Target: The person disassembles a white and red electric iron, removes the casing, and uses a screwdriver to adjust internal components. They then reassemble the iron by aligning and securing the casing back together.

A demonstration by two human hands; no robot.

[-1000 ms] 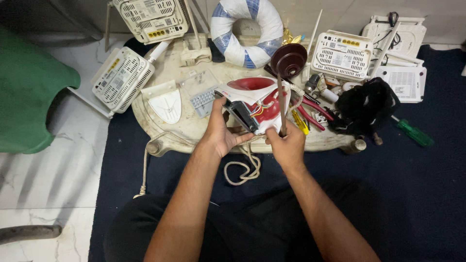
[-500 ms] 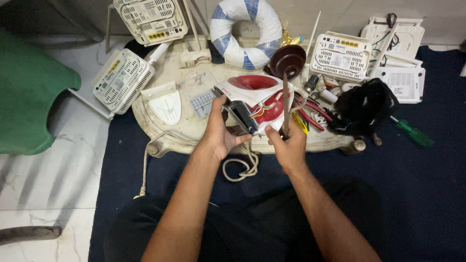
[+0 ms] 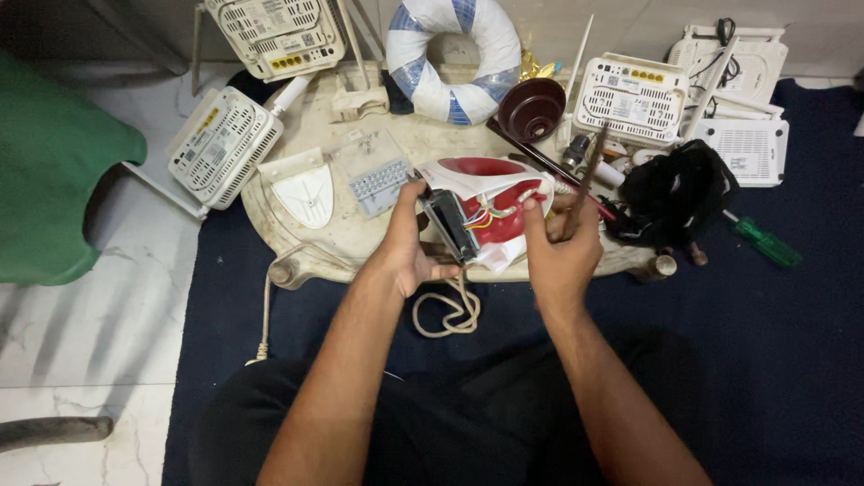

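A red and white clothes iron [image 3: 486,193] lies opened on its side on a low cream table [image 3: 342,243], its coloured wires showing. My left hand [image 3: 409,243] grips the iron's rear end by the black plate. My right hand [image 3: 560,243] holds a thin dark-handled tool [image 3: 587,175] upright, its thumb resting on the iron's red part. The iron's beige cord [image 3: 445,310] loops down off the table's front edge.
Several white routers [image 3: 220,148] lie around the table and floor. A blue and white ring [image 3: 454,58], a brown bowl [image 3: 531,108], a white iron cover [image 3: 306,189], a black cloth bundle [image 3: 679,193] and a green screwdriver [image 3: 765,241] are nearby. A green chair [image 3: 45,171] stands left.
My right hand has drawn back to the right of the iron and raised the tool upright. My left hand keeps its hold on the iron.
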